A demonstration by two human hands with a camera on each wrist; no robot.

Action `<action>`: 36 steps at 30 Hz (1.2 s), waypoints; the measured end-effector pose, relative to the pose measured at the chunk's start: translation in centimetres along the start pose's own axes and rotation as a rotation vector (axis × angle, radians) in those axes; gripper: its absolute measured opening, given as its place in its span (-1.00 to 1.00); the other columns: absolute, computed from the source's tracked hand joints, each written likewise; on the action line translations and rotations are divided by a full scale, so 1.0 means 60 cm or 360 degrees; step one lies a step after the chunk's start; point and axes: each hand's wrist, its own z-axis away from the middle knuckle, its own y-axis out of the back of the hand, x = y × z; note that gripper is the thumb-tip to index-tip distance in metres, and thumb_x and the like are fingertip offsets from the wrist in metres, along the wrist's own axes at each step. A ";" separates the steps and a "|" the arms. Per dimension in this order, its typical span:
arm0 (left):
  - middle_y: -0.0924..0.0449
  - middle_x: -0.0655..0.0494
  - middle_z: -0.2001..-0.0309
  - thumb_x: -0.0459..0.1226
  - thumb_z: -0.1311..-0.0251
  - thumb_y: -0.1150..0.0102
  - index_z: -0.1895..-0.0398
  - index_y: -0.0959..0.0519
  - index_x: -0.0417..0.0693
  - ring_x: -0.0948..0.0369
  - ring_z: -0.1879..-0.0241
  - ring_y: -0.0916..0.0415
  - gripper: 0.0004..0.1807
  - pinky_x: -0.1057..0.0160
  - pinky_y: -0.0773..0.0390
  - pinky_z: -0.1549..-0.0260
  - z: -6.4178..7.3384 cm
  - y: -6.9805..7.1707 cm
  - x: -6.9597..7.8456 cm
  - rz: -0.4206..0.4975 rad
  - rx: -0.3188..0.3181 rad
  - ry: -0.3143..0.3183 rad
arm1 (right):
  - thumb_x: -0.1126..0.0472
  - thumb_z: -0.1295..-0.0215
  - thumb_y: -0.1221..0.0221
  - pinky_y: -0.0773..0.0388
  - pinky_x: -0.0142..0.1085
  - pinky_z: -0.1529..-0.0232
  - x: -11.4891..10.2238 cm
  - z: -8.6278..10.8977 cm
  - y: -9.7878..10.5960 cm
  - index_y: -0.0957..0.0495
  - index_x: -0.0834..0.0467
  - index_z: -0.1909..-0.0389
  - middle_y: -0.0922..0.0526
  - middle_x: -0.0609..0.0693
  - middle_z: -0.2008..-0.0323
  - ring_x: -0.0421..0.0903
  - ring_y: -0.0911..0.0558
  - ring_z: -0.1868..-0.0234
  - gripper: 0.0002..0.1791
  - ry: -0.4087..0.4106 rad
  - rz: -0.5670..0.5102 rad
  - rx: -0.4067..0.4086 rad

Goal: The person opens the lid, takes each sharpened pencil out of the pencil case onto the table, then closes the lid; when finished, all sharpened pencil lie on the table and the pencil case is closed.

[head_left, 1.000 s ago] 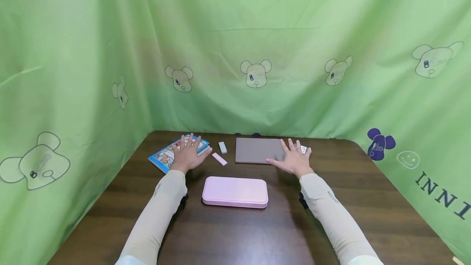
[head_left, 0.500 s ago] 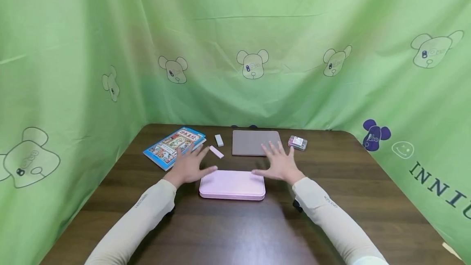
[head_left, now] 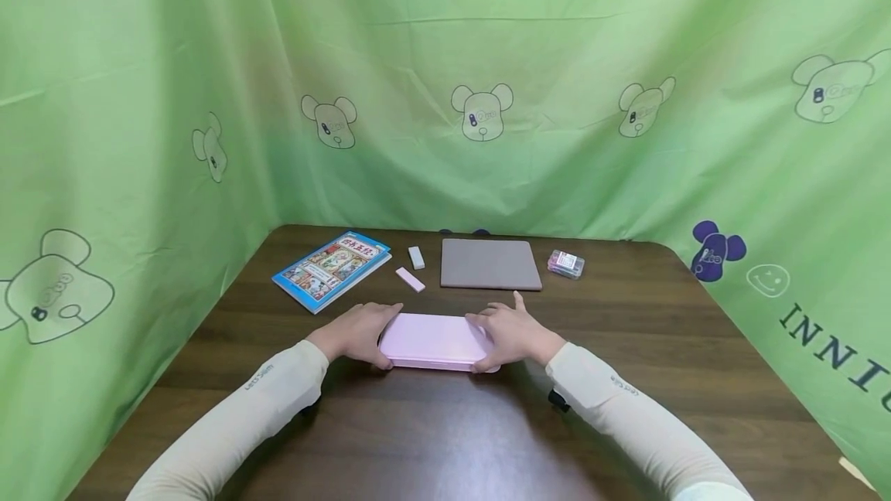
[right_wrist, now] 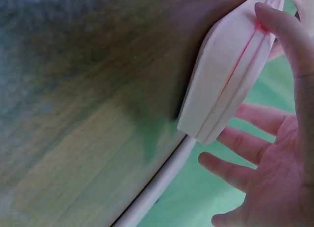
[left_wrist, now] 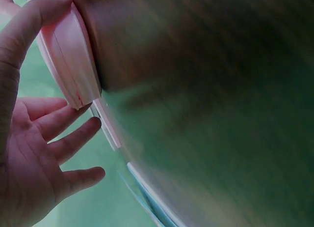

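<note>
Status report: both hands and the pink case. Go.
Left hand grips the pink case at its left end, right hand at its right end. Case lies flat on the table, lid closed. Nothing in the way.

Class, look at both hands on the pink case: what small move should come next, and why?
Probably lift the lid. The left hand and right hand hold the ends of the shut pink case, thumbs near its seam, and it lies flat on the table, so the grip seems set for opening.
</note>
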 end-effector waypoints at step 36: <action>-0.22 -0.05 -0.31 -0.01 0.35 -0.54 -0.44 0.29 0.02 0.00 -0.27 -0.15 0.38 -0.07 -0.14 -0.28 -0.001 -0.019 -0.020 0.0717 -0.0015 0.0149 | 0.26 -0.26 -0.13 -0.58 -0.25 0.15 0.139 -0.099 -0.019 -0.47 0.52 0.07 -0.63 -0.06 0.37 -0.31 -0.59 0.39 -0.63 -0.0483 -0.2028 0.0453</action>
